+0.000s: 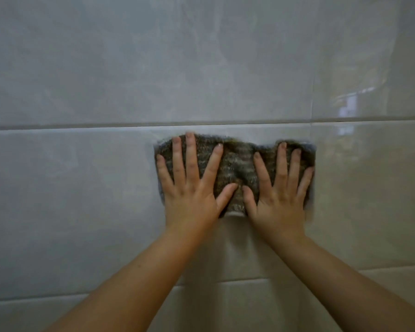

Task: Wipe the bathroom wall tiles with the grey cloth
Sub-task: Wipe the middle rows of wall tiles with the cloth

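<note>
A grey, speckled cloth (237, 161) lies flat against the glossy pale wall tiles (82, 188), just below a horizontal grout line. My left hand (192, 188) presses on the cloth's left half with fingers straight and spread. My right hand (278, 190) presses on its right half the same way. The two thumbs nearly meet at the cloth's lower middle. The cloth's lower corners are hidden under my palms.
Large glossy tiles fill the whole view. One horizontal grout line (82, 127) runs above the cloth and another (58, 298) lower down. A vertical joint (313, 68) stands at the right, beside a bright reflection (347, 109).
</note>
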Tool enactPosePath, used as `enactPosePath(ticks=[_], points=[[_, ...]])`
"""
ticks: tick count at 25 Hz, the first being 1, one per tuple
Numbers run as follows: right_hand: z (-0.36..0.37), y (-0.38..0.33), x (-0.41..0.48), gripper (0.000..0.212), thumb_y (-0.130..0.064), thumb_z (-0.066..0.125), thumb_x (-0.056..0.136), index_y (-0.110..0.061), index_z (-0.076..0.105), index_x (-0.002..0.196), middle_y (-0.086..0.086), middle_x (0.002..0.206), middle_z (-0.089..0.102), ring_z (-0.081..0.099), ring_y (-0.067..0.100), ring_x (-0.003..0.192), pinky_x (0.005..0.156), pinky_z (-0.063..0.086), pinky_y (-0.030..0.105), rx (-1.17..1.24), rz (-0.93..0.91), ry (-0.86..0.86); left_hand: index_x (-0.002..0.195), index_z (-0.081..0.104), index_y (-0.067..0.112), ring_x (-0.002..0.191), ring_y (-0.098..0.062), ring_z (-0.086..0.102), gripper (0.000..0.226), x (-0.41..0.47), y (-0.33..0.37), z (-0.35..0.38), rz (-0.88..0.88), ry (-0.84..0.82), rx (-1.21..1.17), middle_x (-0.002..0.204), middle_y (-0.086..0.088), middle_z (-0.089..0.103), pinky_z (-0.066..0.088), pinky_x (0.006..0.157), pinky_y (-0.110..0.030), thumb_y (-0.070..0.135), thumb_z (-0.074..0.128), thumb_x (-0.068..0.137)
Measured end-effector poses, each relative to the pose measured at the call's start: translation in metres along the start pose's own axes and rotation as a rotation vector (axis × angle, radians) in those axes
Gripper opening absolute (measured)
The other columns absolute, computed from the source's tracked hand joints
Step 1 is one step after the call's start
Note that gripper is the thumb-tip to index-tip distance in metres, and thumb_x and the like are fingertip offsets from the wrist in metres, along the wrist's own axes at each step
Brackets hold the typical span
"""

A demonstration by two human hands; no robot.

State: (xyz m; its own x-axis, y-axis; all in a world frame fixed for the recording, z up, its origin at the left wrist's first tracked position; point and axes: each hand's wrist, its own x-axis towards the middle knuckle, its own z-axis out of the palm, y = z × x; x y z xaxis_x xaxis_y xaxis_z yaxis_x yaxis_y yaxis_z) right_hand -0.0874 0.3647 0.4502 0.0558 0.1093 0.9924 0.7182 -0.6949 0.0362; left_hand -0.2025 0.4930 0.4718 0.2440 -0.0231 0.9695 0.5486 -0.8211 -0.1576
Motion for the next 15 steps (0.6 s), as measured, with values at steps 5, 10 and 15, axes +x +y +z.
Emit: enactPosePath(ticks=[5, 10, 15], points=[[0.0, 0.001, -0.018, 0.065, -0.044, 0.044, 0.091, -0.025, 0.026, 0.151, 0.019, 0.158, 0.019, 0.015, 0.042, 0.146, 0.113, 0.012, 0.068, 0.033, -0.163, -0.041, 0.154, 0.028, 0.028, 0.15, -0.042, 0.012, 0.074, -0.013, 0.0, 0.0, 0.07, -0.035, -0.014, 0.162, -0.023, 0.016, 0.008, 0.117, -0.066, 0.066, 0.037, 0.092], [-0.007, 0.032, 0.066, 0.062, -0.051, 0.039, 0.096, -0.027, 0.026, 0.153, 0.021, 0.159, 0.018, 0.013, 0.043, 0.147, 0.116, 0.005, 0.062, 0.013, -0.08, 0.01, 0.155, 0.027, 0.029, 0.149, -0.044, 0.013, 0.072, 0.061, 0.019, -0.007, -0.062, 0.023, -0.049, 0.161, -0.023, 0.017, 0.006, 0.118, -0.065, 0.066, 0.034, 0.094], [-0.002, 0.032, 0.024, 0.062, -0.05, 0.035, 0.099, -0.023, 0.024, 0.153, 0.025, 0.158, 0.016, 0.011, 0.048, 0.145, 0.117, 0.007, 0.063, -0.008, 0.017, 0.004, 0.156, 0.026, 0.03, 0.15, -0.042, 0.014, 0.067, 0.023, 0.033, 0.001, 0.003, -0.001, -0.057, 0.162, -0.02, 0.018, 0.008, 0.118, -0.065, 0.062, 0.036, 0.098]])
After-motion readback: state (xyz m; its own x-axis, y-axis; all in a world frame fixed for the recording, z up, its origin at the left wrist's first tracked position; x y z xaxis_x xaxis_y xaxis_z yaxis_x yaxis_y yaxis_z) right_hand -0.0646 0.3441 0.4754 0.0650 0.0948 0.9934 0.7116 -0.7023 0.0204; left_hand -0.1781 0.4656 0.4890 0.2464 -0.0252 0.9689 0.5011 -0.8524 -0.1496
